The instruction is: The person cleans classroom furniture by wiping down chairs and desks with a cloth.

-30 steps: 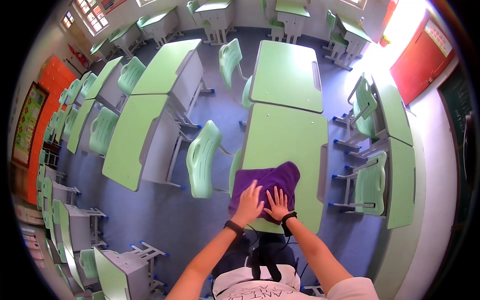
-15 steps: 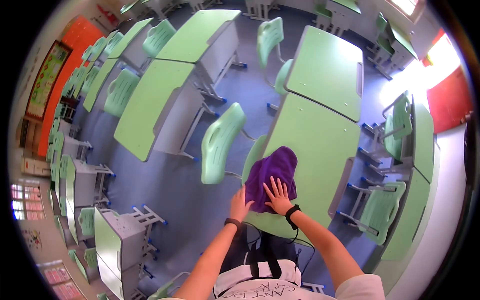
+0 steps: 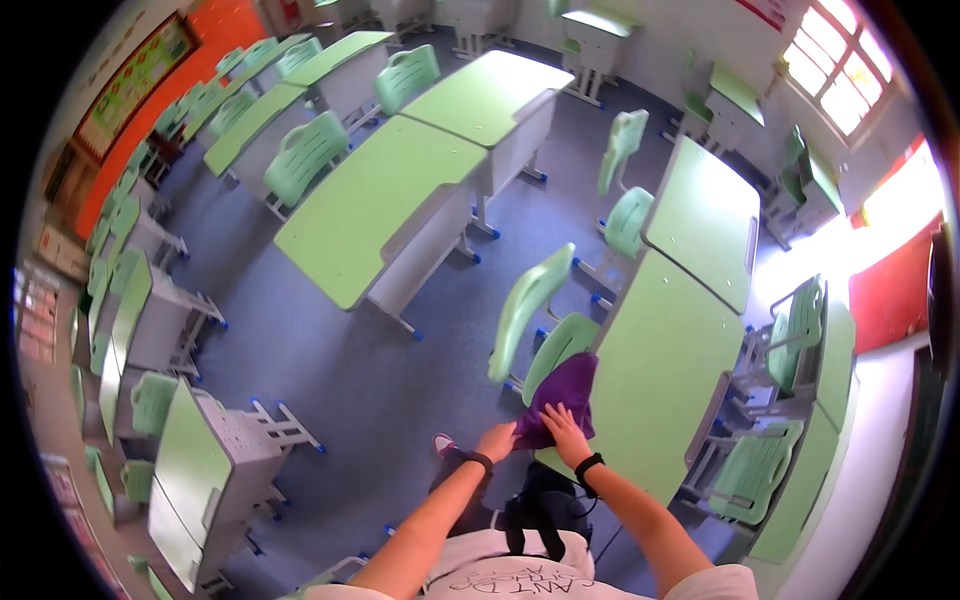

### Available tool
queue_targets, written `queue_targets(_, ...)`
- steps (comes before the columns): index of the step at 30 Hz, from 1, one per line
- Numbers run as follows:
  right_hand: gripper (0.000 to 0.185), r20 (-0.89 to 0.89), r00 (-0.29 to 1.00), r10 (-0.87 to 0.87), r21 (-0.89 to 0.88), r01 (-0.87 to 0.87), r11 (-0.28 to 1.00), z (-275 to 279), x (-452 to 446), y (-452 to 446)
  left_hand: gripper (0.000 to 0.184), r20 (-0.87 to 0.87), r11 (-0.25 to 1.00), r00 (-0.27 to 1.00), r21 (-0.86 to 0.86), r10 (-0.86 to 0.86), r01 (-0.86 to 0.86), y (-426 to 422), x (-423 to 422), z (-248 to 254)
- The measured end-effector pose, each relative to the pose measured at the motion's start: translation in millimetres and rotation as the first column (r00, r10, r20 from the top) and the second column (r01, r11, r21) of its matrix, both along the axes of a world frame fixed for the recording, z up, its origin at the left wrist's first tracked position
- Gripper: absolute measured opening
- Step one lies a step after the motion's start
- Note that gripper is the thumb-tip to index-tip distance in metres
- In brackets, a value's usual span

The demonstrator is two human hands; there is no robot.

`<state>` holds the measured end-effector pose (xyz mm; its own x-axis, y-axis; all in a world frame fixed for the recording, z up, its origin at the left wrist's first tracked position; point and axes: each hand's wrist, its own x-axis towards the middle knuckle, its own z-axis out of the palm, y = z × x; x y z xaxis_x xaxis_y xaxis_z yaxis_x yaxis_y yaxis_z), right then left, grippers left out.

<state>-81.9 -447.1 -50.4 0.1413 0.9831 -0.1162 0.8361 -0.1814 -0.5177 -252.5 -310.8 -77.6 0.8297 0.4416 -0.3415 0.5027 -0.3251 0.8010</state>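
Note:
A purple cloth (image 3: 570, 388) lies bunched over the left edge of a light green desk (image 3: 662, 375), beside the seat of a green chair (image 3: 562, 350). My left hand (image 3: 497, 441) is closed on the cloth's lower left edge, its fingertips partly hidden. On the cloth's lower part rests my right hand (image 3: 567, 436), with its fingers stretched out and slightly apart. Both wrists wear dark bands.
Another green desk (image 3: 705, 220) adjoins the far end of this one. Across the aisle of blue floor (image 3: 350, 400) stands a further desk pair (image 3: 385, 205). Chairs (image 3: 755, 475) line the right side, and a shoe (image 3: 443, 443) shows below my left hand.
The cloth has been drawn toward the desk's left edge and is more bunched, with both hands moving along with it. My view has turned left, so the desks appear shifted right.

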Motion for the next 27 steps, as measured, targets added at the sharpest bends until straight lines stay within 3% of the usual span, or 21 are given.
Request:
queue_targets(1, 0.070, 0.022, 0.999, 0.037, -0.034, -0.036, 0.999, 0, -17, 7, 0.027, 0.040, 0.999, 0.999, -0.042, -0.006, 0.008, 8, -18, 0)
queue_targets(3, 0.060, 0.075, 0.990, 0.123, -0.152, -0.110, 0.982, -5, -49, 29, 0.033, -0.128, 0.988, 0.980, 0.003, -0.152, 0.153, 39, -54, 7)
queue_targets(5, 0.055, -0.165, 0.984, 0.061, -0.331, -0.113, 0.937, 11, -80, 65, 0.036, -0.169, 0.987, 0.973, 0.008, -0.156, 0.160, 67, -95, -13)
queue_targets(11, 0.047, -0.345, 0.904, 0.254, -0.248, -0.349, 0.904, -7, -153, 178, 0.042, -0.233, 0.983, 0.955, 0.010, 0.183, -0.186, 148, -210, 23)
queue_targets(13, 0.043, -0.308, 0.902, 0.302, -0.194, -0.370, 0.908, 3, -178, 214, 0.041, -0.195, 0.937, 0.920, -0.009, 0.340, -0.349, 164, -244, 24)
queue_targets(18, 0.042, -0.268, 0.904, 0.334, -0.107, -0.372, 0.922, 52, -213, 315, 0.037, 0.043, 0.779, 0.780, 0.047, 0.624, -0.625, 210, -293, 23)
queue_targets(20, 0.041, -0.225, 0.916, 0.331, -0.069, -0.354, 0.933, 72, -216, 361, 0.035, 0.144, 0.728, 0.726, 0.049, 0.672, -0.684, 242, -296, 45)
queue_targets(21, 0.041, -0.193, 0.927, 0.320, -0.067, -0.338, 0.939, 83, -214, 386, 0.034, 0.191, 0.707, 0.701, 0.049, 0.687, -0.706, 259, -294, 60)
queue_targets(23, 0.039, -0.098, 0.932, 0.348, 0.134, -0.334, 0.933, 103, -209, 430, 0.038, 0.368, 0.656, 0.651, 0.131, 0.664, -0.743, 298, -284, 86)
queue_targets(27, 0.038, 0.103, 0.962, 0.251, 0.375, -0.272, 0.886, 166, -202, 501, 0.041, 0.552, 0.575, 0.579, 0.205, 0.600, -0.792, 383, -255, 142)
